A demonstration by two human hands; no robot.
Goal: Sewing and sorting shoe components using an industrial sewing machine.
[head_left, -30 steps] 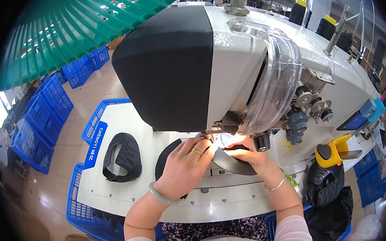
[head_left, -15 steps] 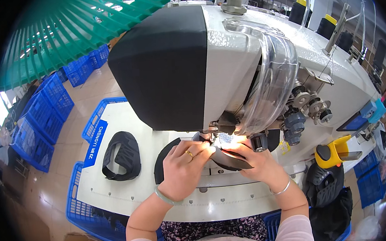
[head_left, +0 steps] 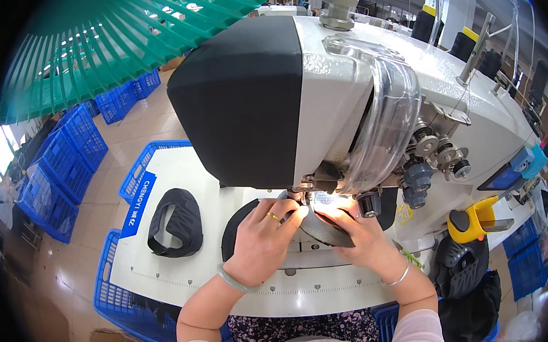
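Note:
My left hand (head_left: pixel 263 238) and my right hand (head_left: pixel 361 238) press a black shoe upper (head_left: pixel 325 232) onto the bed of a sewing machine (head_left: pixel 334 84), under its lit needle area. The fingers of both hands are bent and close together beside the presser foot; their tips are partly hidden by the machine head and the glare. Toward me, the upper's rounded edge shows between my hands. Part of a dark piece (head_left: pixel 232 228) sticks out left of my left hand. Farther left, another black shoe upper (head_left: pixel 191 218) lies on the white table (head_left: pixel 187 285).
A green slatted fan guard (head_left: pixel 107 62) hangs at upper left. Blue crates (head_left: pixel 107 284) stand below and beside the table. At right are a yellow holder (head_left: pixel 474 220), black uppers (head_left: pixel 461 259) and thread cones (head_left: pixel 426 24). Something small and green (head_left: pixel 413 258) lies by my right wrist.
The held upper has turned, so its curved edge now faces me instead of a flap pointing right. My right fingers have shifted with it. The whole view has moved slightly.

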